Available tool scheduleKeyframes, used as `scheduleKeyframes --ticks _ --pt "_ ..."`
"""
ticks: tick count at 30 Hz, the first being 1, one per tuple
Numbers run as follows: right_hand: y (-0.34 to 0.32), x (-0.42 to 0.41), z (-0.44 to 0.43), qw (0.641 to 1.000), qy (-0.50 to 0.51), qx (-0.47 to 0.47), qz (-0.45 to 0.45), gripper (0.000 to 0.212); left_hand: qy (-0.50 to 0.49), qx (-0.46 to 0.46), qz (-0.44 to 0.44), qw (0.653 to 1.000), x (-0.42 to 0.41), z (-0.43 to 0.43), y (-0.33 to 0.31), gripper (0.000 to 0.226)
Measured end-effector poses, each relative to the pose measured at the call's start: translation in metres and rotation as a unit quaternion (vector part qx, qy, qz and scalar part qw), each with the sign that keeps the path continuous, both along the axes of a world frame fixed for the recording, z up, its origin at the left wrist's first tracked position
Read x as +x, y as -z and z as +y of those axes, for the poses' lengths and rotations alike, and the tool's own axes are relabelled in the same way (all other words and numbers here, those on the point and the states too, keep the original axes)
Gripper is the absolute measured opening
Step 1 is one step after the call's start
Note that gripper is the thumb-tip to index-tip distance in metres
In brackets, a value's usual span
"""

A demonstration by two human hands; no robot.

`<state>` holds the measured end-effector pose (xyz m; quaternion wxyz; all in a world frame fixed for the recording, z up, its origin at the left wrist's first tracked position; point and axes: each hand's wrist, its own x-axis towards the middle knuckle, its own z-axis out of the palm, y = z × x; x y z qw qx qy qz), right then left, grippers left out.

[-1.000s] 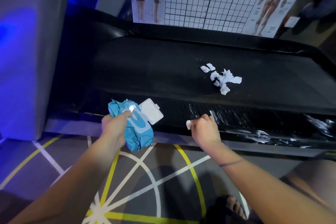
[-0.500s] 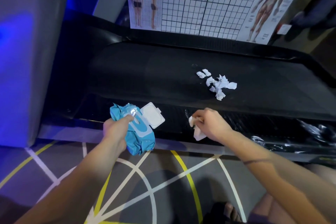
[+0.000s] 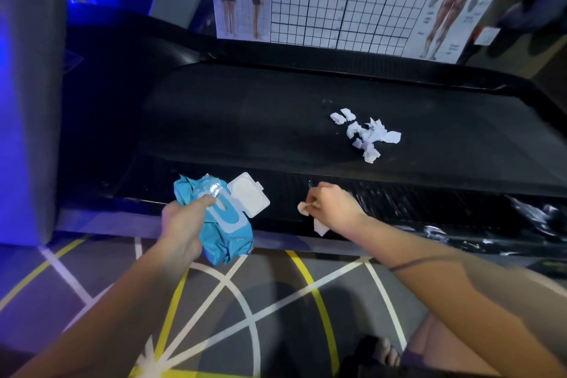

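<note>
Crinkled blue pack (image 3: 227, 236) in left hand (image 3: 184, 218); right hand (image 3: 334, 205) pinches limp wipe (image 3: 320, 228).

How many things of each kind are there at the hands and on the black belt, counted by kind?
blue wipe pack: 1, gripped by the left hand, lid open
white wipe: 1, pinched in the right hand
heap of white scraps: 1, on the black belt; the single scraps are too small to count
Total: 3
</note>
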<state>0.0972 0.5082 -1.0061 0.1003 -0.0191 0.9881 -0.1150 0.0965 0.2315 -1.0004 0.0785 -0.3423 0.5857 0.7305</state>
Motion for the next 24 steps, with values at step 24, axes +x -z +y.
scheduleKeyframes --ticks 24 --pt "-0.001 -0.065 0.031 0.969 0.17 -0.179 0.015 0.027 0.027 0.061 0.047 0.997 -0.008 0.003 0.023 0.028"
